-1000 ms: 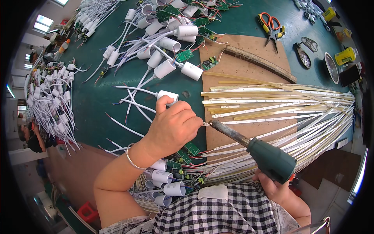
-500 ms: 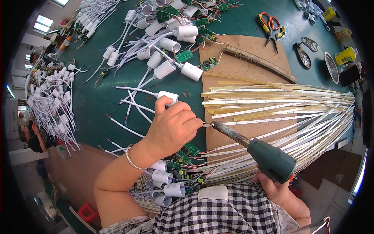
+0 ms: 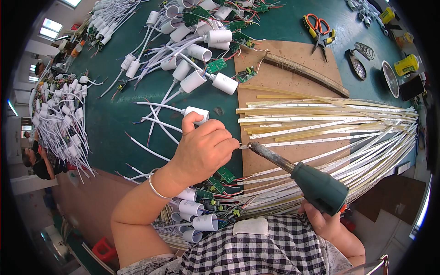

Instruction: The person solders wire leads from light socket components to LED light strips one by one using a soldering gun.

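Observation:
My left hand is closed in a pinch at the left end of a thin white LED strip. What lies between its fingertips is too small to make out. Just behind the knuckles, a white cylindrical housing with a white cable shows partly. My right hand grips a soldering iron by its dark green handle, from below. The iron's dark tip meets the strip's end, close to my left fingertips. Most of my right fingers are hidden by the handle.
Many LED strips fan out rightward across a brown board, under a wooden bar. White housings with green circuit boards pile up at the back. Pliers and a coiled iron stand lie far right. Another person sits far left.
Hardly anything differs: the white housing by my left hand has shifted very slightly left. Both hands and the soldering iron hold nearly the same place.

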`<state>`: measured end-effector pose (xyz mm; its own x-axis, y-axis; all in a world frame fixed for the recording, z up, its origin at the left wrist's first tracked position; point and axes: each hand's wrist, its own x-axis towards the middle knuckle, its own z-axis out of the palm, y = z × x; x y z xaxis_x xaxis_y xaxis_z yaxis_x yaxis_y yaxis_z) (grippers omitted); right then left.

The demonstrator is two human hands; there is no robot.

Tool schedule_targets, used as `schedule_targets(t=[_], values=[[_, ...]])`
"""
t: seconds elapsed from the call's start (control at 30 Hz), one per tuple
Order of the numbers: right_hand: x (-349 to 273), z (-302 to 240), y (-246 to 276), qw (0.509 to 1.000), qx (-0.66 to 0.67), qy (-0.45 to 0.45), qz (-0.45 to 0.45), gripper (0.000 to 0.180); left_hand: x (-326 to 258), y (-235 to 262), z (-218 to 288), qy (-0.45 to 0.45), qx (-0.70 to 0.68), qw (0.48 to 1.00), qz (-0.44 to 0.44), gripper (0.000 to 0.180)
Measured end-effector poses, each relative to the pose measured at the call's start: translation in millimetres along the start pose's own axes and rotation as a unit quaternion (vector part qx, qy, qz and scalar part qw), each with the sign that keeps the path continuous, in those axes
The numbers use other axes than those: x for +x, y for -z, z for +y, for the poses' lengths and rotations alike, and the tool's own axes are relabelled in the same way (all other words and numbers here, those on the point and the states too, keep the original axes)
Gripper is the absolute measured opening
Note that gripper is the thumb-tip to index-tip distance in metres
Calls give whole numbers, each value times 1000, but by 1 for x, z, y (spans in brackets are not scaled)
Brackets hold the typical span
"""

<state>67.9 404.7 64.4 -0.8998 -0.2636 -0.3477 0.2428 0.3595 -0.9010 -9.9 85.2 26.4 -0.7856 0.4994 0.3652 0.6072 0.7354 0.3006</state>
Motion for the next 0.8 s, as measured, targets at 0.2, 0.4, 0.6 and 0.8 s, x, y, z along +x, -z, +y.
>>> schedule_targets(t=[0.2,0.4,0.6,0.8], values=[[1,-3,0,1000,-1,5,1,26,-1,0,0,0,2,1000,-3,21],[5,-8,-2,1000,5,30,6,23,0,0,1,-5,11,1000,-5,18],[8,-10,-2,999,-20,25,-36,22,0,-1,1,-3,9,1000,1,18],[11,-13,-2,999,-25,0,-43,22,0,-1,1,-4,9,1000,0,18]])
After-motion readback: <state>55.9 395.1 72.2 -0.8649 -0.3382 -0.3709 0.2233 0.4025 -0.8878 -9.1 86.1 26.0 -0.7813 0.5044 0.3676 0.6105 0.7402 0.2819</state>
